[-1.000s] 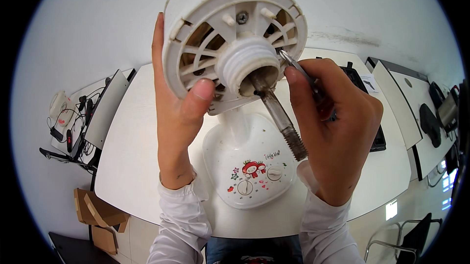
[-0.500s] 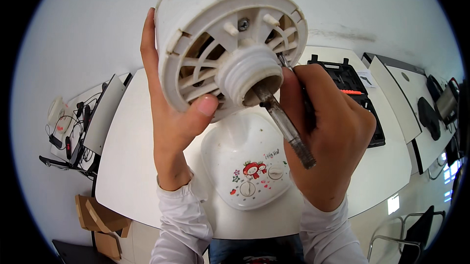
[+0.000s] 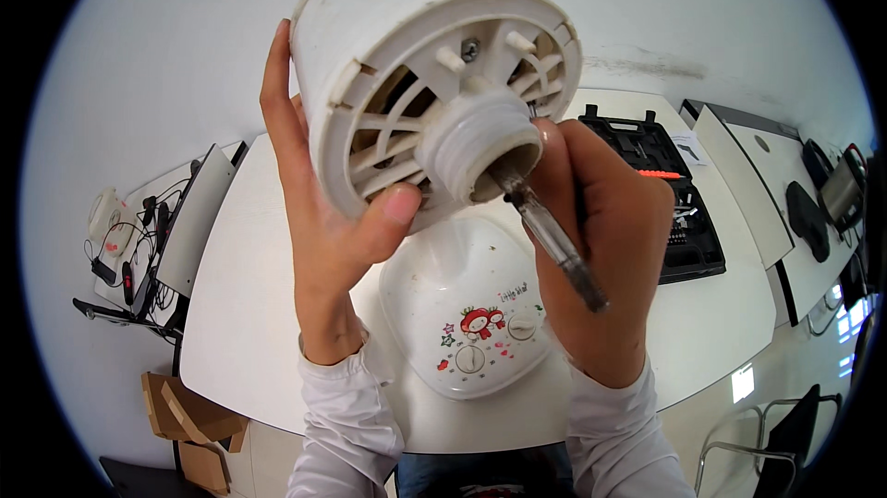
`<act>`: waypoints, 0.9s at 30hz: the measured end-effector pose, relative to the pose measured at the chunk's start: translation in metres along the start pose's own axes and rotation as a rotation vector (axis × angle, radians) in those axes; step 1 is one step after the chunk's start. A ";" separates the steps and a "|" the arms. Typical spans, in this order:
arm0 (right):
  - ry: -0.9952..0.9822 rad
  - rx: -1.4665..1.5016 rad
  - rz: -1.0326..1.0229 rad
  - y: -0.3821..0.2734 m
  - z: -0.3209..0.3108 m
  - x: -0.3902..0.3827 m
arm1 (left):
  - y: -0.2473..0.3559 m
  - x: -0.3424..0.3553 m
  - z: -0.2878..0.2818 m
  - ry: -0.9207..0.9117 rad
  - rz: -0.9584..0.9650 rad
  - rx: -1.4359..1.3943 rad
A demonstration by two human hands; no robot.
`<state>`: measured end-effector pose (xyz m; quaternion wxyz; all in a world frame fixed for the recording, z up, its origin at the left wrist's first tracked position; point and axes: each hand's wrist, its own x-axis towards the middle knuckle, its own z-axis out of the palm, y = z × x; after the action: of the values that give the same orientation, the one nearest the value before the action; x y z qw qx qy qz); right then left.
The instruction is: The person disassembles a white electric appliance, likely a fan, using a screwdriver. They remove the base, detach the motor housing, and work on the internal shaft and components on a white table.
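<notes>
Tilted up before me is a round white motor housing (image 3: pixel 370 31), with a vented front, a threaded collar and a worn metal shaft (image 3: pixel 564 253) sticking out of the collar. My left hand (image 3: pixel 328 230) grips its left side, thumb on the vent ribs and fingers behind. My right hand (image 3: pixel 610 221), at the right of the collar, pinches a thin metal tool (image 3: pixel 533 111) whose tip reaches the vents; most of it is hidden by the fingers. Below is a white base (image 3: pixel 434 332) with two dials and a cartoon print. Whether it joins the housing is hidden.
The white table (image 3: pixel 249 313) carries an open black tool case (image 3: pixel 707 262) at the back right. A side desk on the left holds tangled cables (image 3: pixel 152 230) and a white appliance (image 3: pixel 109 221). Cardboard boxes (image 3: pixel 185 415) lie lower left; a chair (image 3: pixel 795 438) stands lower right.
The housing has shifted slightly right and down in my left hand. My right hand has turned at the wrist, its knuckles moving left, with the tool still pinched.
</notes>
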<state>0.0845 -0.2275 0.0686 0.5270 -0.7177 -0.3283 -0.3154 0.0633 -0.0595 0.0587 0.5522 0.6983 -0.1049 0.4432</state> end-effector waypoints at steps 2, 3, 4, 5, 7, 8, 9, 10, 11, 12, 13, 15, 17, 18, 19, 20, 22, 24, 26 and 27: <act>0.019 0.017 -0.031 0.002 0.003 0.002 | -0.001 0.000 0.001 0.005 -0.009 -0.016; 0.006 0.045 -0.018 0.004 0.001 0.003 | -0.001 0.000 0.001 0.007 -0.019 -0.018; -0.011 0.077 -0.008 0.005 0.000 0.004 | -0.002 -0.001 0.000 0.013 -0.027 -0.018; -0.040 0.053 0.011 0.004 -0.002 0.005 | -0.001 -0.002 -0.001 0.018 -0.039 -0.004; -0.094 -0.003 0.049 0.000 -0.011 0.006 | -0.001 -0.003 0.000 0.016 -0.042 0.004; -0.086 -0.017 0.041 0.000 -0.015 0.006 | -0.001 -0.002 0.000 0.008 -0.033 0.000; -0.078 -0.030 0.033 0.000 -0.020 0.005 | 0.000 -0.001 0.002 0.009 -0.028 -0.007; -0.072 -0.036 0.025 0.001 -0.023 0.004 | 0.000 -0.001 0.002 0.012 -0.022 -0.009; -0.031 -0.024 0.026 0.001 -0.027 0.004 | 0.000 0.000 0.005 0.024 -0.020 -0.013; 0.009 -0.013 0.026 0.001 -0.033 0.004 | 0.001 0.000 0.005 0.031 -0.023 -0.016; 0.021 -0.048 0.028 -0.002 -0.044 0.003 | 0.001 0.000 0.008 0.032 -0.026 -0.027; -0.004 -0.138 0.031 -0.009 -0.059 0.003 | 0.000 -0.001 0.005 0.039 -0.040 -0.029; -0.054 -0.170 0.004 -0.009 -0.063 0.002 | -0.002 -0.002 0.006 0.043 -0.035 -0.044; -0.081 -0.137 -0.025 -0.004 -0.061 0.003 | -0.003 -0.002 0.006 0.044 -0.030 -0.052; -0.040 -0.092 -0.016 -0.005 -0.053 0.004 | -0.002 -0.002 0.006 0.047 -0.022 -0.051; 0.000 -0.047 -0.009 -0.007 -0.046 0.005 | -0.001 -0.001 0.005 0.048 -0.015 -0.048; 0.085 0.001 -0.030 -0.005 -0.034 0.006 | 0.000 0.000 0.004 0.049 -0.008 -0.052; 0.127 -0.016 -0.081 -0.002 -0.031 0.006 | -0.001 0.000 0.006 0.050 -0.008 -0.065; 0.149 -0.038 -0.109 -0.004 -0.029 0.005 | -0.001 0.000 0.006 0.055 -0.007 -0.067; 0.152 -0.044 -0.106 -0.005 -0.029 0.004 | -0.001 0.000 0.005 0.057 -0.010 -0.065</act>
<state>0.0797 -0.2539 0.0819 0.5170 -0.6846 -0.3180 -0.4037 0.0669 -0.0638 0.0578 0.5795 0.6676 -0.1001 0.4566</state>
